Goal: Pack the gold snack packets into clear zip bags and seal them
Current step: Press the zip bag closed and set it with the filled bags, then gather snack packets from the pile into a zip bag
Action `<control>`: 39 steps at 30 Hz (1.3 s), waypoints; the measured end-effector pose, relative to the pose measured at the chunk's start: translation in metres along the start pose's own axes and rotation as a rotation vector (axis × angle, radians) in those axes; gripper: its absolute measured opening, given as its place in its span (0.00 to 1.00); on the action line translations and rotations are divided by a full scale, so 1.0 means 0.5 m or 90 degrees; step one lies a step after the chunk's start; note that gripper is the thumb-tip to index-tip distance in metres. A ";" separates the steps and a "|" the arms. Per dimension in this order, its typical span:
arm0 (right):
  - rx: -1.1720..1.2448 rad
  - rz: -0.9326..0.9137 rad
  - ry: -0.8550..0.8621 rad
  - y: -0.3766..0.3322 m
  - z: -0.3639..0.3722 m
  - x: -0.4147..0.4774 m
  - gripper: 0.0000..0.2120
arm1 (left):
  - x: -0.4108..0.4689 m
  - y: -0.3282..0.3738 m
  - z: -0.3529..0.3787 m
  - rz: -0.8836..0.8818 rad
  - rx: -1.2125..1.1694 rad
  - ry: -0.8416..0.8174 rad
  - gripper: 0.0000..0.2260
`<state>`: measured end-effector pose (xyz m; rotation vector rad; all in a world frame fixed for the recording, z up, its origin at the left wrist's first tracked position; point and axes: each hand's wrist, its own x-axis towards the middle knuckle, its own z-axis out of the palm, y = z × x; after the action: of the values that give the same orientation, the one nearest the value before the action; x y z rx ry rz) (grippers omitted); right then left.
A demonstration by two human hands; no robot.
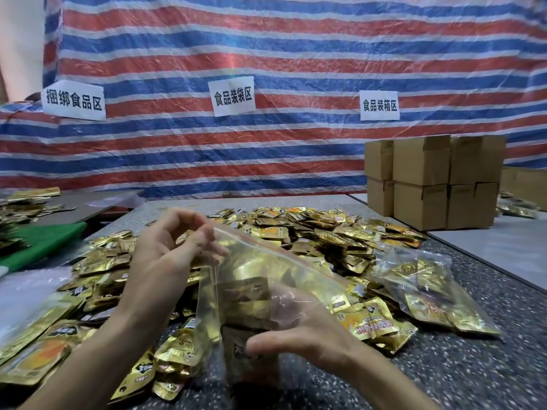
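Note:
A clear zip bag (266, 270) with a red zip strip stands open in front of me, above the dark speckled table (488, 365). My left hand (174, 250) pinches the bag's upper left rim. My right hand (296, 329) is partly inside the bag and grips a stack of gold snack packets (248, 329) there, its fingers seen through the plastic. A big heap of loose gold packets (310, 229) spreads across the table behind and to the left. To the right lies a filled clear bag (426, 288) of gold packets.
Stacked cardboard boxes (432, 182) stand at the back right on a pale table. A green sheet (44, 241) and more gold packets lie at the left. A red, white and blue striped tarp (266, 54) with three paper signs hangs behind.

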<state>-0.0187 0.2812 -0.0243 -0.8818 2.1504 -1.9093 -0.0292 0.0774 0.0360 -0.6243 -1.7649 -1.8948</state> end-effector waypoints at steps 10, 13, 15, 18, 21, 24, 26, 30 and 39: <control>-0.116 0.070 0.249 -0.056 -0.106 -0.047 0.23 | -0.014 -0.025 0.070 -0.021 0.016 -0.004 0.19; -0.077 0.098 0.393 -0.085 -0.193 -0.044 0.12 | -0.034 -0.036 0.084 -0.013 0.065 -0.071 0.16; -0.135 0.123 0.532 -0.098 -0.264 -0.033 0.04 | -0.046 -0.041 0.088 -0.009 0.095 -0.115 0.13; -0.270 0.204 0.658 -0.099 -0.379 -0.018 0.08 | -0.058 -0.045 0.084 -0.010 0.123 -0.147 0.08; -0.452 0.372 0.586 -0.030 -0.444 -0.010 0.08 | -0.067 -0.046 0.079 -0.012 0.143 -0.165 0.09; -0.666 0.545 0.388 0.078 -0.431 -0.010 0.13 | -0.072 -0.050 0.078 -0.012 0.146 -0.164 0.07; -0.724 0.601 0.432 0.109 -0.406 0.000 0.25 | -0.073 -0.051 0.078 -0.010 0.149 -0.159 0.06; -0.836 0.497 0.583 0.075 -0.298 0.049 0.42 | -0.072 -0.053 0.068 0.000 0.152 -0.154 0.06; -0.537 -0.148 0.372 0.034 -0.014 0.181 0.13 | -0.077 -0.062 -0.014 -0.019 0.120 -0.055 0.10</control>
<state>-0.1019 0.2422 -0.0139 -0.7371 3.4632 -1.4116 -0.0182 0.0736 -0.0127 -0.6206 -1.9891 -1.7160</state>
